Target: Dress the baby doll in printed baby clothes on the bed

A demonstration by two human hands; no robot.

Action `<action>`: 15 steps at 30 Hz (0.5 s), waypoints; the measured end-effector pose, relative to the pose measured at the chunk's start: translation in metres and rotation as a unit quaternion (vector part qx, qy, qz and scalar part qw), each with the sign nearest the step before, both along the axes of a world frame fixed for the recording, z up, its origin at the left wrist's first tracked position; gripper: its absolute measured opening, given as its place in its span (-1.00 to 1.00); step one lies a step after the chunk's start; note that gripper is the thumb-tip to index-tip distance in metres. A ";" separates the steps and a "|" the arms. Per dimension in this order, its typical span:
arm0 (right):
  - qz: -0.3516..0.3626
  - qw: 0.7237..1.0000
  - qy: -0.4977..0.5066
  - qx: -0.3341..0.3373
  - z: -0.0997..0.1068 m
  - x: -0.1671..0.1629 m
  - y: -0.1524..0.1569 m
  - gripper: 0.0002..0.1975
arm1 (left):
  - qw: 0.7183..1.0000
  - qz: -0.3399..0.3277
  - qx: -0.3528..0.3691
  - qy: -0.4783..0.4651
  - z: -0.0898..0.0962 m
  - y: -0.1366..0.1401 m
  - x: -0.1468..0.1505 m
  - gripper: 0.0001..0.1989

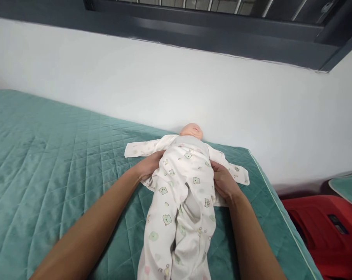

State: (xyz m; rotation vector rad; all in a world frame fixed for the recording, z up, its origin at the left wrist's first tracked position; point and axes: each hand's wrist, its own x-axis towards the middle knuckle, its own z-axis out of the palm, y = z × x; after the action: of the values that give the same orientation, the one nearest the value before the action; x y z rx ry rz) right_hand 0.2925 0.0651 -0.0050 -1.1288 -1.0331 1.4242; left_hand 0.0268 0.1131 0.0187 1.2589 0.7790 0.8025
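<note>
A baby doll [191,131] lies on its back, its head close to the wall. White baby pants [180,186] with a green bear print cover its legs, and their grey-white waistband reaches high on the torso. Beneath lies a white baby shirt [143,147], both sleeves spread out sideways. My left hand [151,163] is closed at the left side of the pants near the waist, its fingertips hidden by the cloth. On the opposite side my right hand [221,177] grips the pants, with its fingers partly tucked behind the fabric.
A green quilted bed cover [62,163] lies under everything, its piped edge running down on the right. Behind it rises a white wall [120,85] below a dark window frame [193,31]. Red plastic stools [324,233] stand beside the bed at the right.
</note>
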 end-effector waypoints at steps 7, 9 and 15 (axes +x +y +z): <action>-0.043 0.997 -0.022 -0.055 0.000 -0.005 0.002 -0.68 | 0.996 -0.024 -0.082 -0.001 0.000 -0.002 0.005 -0.63; -0.045 0.997 -0.035 -0.053 0.002 -0.006 0.002 -0.69 | 0.995 -0.031 -0.096 -0.009 -0.006 0.001 0.006 -0.63; -0.039 0.999 -0.029 -0.012 0.010 -0.013 -0.002 -0.64 | 0.978 -0.032 -0.175 -0.107 -0.034 0.009 0.015 -0.73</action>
State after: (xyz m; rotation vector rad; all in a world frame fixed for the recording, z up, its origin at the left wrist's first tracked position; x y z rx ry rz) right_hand 0.2792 0.0633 0.0049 -1.2213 -1.0035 1.3515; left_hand 0.0413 0.1221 -0.0154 0.8628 0.6676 0.6989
